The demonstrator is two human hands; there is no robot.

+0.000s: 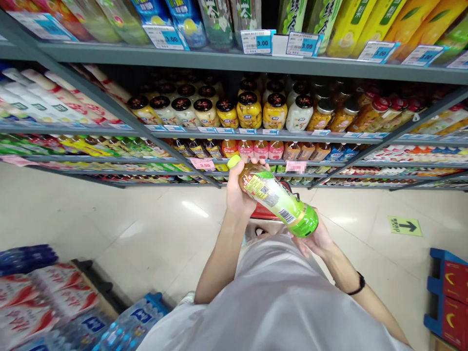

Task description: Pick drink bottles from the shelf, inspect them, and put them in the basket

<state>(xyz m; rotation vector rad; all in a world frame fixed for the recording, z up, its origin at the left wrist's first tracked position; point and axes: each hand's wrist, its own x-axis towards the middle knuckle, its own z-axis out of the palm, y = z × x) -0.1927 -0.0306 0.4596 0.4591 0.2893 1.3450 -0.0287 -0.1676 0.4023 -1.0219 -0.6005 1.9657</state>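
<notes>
Our left grip [238, 194] holds the bottle [272, 194] near its cap [234, 161], our right grip [319, 239] its base [306, 225]; we're likely inspecting; turning calls for steadiness.

Green-labelled bottle [274, 197], yellow cap [234, 161] on, barcode [287, 215] showing, slanted, held between both hands [237, 197]

The bottle [278, 199] is blazing green at one end and paling to white midway, its barcode [286, 215] striping black on white; the cap [233, 162] is glowing yellow-green! The basket [263, 213] is flashing red, the shirt [281, 292] is shining pale grey, the wristband [361, 282] is showing black.
</notes>
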